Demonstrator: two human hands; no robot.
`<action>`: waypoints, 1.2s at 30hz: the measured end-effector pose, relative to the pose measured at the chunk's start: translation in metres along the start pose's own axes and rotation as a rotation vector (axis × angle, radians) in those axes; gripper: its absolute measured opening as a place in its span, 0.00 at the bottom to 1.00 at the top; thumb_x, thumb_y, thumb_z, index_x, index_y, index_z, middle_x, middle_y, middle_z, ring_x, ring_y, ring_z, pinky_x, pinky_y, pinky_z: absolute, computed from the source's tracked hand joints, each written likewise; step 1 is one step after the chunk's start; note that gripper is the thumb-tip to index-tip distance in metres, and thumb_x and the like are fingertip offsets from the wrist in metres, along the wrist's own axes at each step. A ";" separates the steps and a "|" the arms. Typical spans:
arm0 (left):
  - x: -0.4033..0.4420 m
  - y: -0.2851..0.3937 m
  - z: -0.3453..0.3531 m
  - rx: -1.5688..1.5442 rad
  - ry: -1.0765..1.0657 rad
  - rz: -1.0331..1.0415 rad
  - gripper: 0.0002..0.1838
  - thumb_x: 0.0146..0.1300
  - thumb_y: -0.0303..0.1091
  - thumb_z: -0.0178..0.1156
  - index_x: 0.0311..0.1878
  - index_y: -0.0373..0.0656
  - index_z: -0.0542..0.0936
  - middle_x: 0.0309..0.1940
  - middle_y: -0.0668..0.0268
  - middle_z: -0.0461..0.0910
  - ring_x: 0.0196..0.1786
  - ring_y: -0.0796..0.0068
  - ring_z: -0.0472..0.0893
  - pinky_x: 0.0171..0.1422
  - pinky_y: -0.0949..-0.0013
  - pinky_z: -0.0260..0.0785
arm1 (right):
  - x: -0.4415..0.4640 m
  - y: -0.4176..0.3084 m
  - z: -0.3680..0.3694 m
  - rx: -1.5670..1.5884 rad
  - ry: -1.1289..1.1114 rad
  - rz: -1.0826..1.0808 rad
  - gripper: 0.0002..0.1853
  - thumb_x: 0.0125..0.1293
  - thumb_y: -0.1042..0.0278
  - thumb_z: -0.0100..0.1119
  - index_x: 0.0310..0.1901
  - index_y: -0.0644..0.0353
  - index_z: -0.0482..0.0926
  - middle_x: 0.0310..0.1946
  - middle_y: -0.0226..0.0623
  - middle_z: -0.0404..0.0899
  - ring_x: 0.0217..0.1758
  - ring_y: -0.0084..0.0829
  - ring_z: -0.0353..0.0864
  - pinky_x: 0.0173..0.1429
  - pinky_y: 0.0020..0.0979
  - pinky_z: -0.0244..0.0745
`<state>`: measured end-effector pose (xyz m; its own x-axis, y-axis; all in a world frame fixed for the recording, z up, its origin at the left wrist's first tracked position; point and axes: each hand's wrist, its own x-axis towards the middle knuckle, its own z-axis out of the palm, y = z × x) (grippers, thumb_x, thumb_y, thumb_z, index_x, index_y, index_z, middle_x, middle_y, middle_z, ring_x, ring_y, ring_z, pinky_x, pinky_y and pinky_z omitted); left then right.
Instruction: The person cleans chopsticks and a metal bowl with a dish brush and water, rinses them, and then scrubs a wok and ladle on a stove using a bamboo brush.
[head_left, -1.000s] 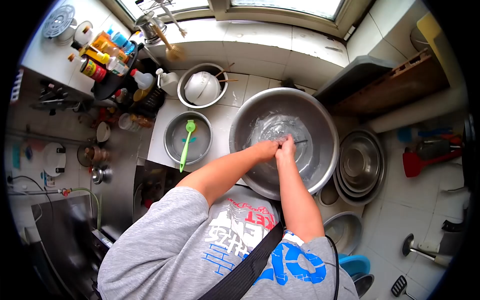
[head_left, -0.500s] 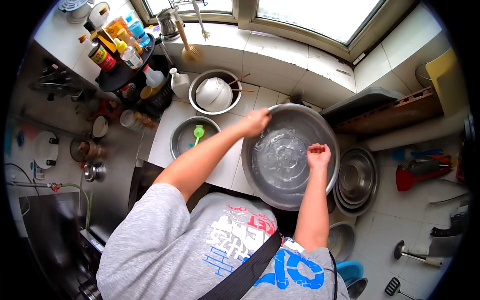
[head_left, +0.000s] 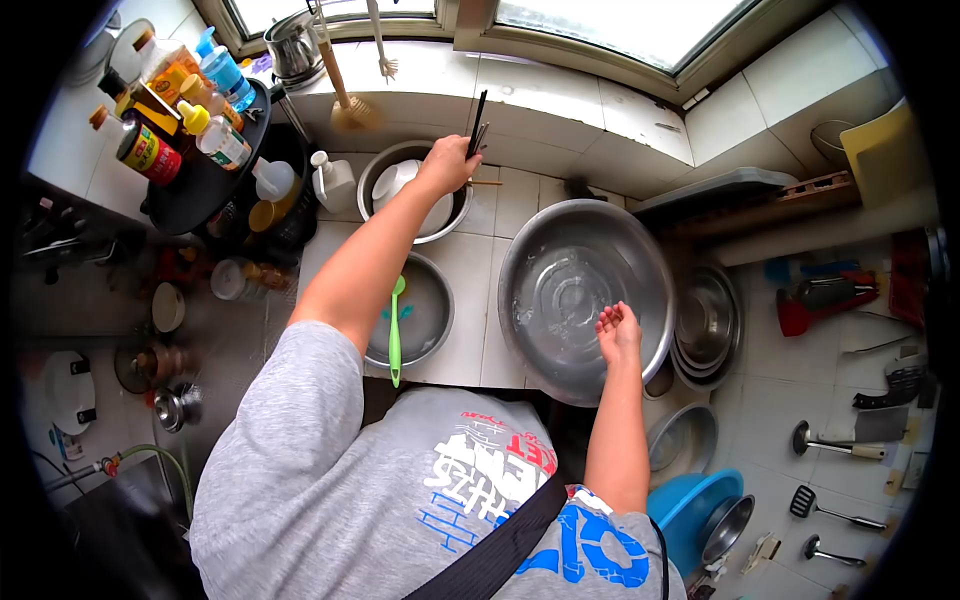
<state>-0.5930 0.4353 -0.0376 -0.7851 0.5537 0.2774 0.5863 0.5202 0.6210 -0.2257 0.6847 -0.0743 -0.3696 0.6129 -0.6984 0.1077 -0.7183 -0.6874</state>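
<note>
My left hand [head_left: 448,166] is closed around some dark, thin sticks that look like chopsticks [head_left: 478,122], held up over the rim of a metal pot [head_left: 462,208]. White bowls [head_left: 396,180] sit in that pot, partly hidden behind my hand, and a brown stick [head_left: 487,183] pokes out to the right. My right hand [head_left: 618,330] hovers above the right side of a big metal basin [head_left: 530,350] of shallow water, its fingers loosely curled and holding nothing. Nearer me, a green spoon [head_left: 394,340] leans in a smaller metal pan [head_left: 440,310].
A black rack [head_left: 225,195] of sauce bottles stands at the left, beside a white pump bottle [head_left: 332,182]. Stacked metal bowls [head_left: 708,330] and a blue basin [head_left: 700,505] are at the right. Brushes [head_left: 350,105] hang by the window.
My left hand has left the basin rim, moved left to the pot, and now grips the dark sticks. The right hand stays over the basin. The view has shifted slightly.
</note>
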 end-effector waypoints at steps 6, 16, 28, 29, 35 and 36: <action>-0.029 -0.004 0.030 0.127 0.012 -0.095 0.09 0.59 0.34 0.62 0.33 0.36 0.81 0.35 0.50 0.81 0.41 0.47 0.82 0.49 0.50 0.76 | -0.014 0.005 -0.003 -0.070 0.004 -0.045 0.08 0.69 0.62 0.56 0.33 0.54 0.74 0.30 0.30 0.76 0.35 0.27 0.76 0.40 0.30 0.72; -0.046 -0.005 0.052 0.405 -0.093 -0.076 0.09 0.60 0.26 0.55 0.40 0.37 0.82 0.43 0.49 0.82 0.42 0.51 0.86 0.42 0.54 0.80 | -0.016 0.016 0.006 -0.222 -0.063 -0.076 0.08 0.70 0.61 0.57 0.35 0.54 0.74 0.31 0.31 0.76 0.34 0.27 0.77 0.37 0.30 0.73; -0.042 -0.024 0.050 0.625 -0.208 0.130 0.10 0.59 0.30 0.56 0.35 0.41 0.86 0.41 0.55 0.84 0.42 0.60 0.86 0.41 0.61 0.78 | -0.025 0.012 -0.002 -0.259 -0.054 -0.107 0.07 0.70 0.62 0.56 0.37 0.54 0.74 0.32 0.30 0.76 0.34 0.27 0.77 0.37 0.30 0.72; -0.041 -0.025 0.049 0.626 -0.220 0.145 0.10 0.59 0.30 0.56 0.34 0.40 0.86 0.41 0.56 0.84 0.43 0.59 0.85 0.42 0.60 0.78 | -0.025 0.013 -0.004 -0.260 -0.050 -0.103 0.07 0.70 0.62 0.56 0.37 0.54 0.74 0.32 0.30 0.76 0.34 0.27 0.77 0.37 0.29 0.72; -0.037 -0.027 0.053 0.659 -0.175 0.133 0.10 0.58 0.32 0.56 0.33 0.40 0.86 0.39 0.55 0.84 0.40 0.59 0.85 0.41 0.60 0.78 | -0.030 0.016 -0.004 -0.268 -0.041 -0.093 0.07 0.71 0.62 0.56 0.38 0.55 0.74 0.32 0.30 0.76 0.33 0.26 0.77 0.36 0.29 0.72; -0.036 -0.026 0.054 0.658 -0.160 0.110 0.10 0.58 0.32 0.56 0.33 0.40 0.86 0.39 0.55 0.84 0.40 0.59 0.86 0.41 0.60 0.78 | -0.031 0.015 -0.003 -0.271 -0.039 -0.093 0.07 0.71 0.62 0.56 0.38 0.55 0.74 0.32 0.30 0.76 0.33 0.26 0.77 0.36 0.29 0.72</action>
<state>-0.5693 0.4371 -0.1028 -0.7043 0.6892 0.1703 0.7003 0.7139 0.0071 -0.2101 0.6557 -0.0634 -0.4243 0.6548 -0.6254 0.3124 -0.5424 -0.7799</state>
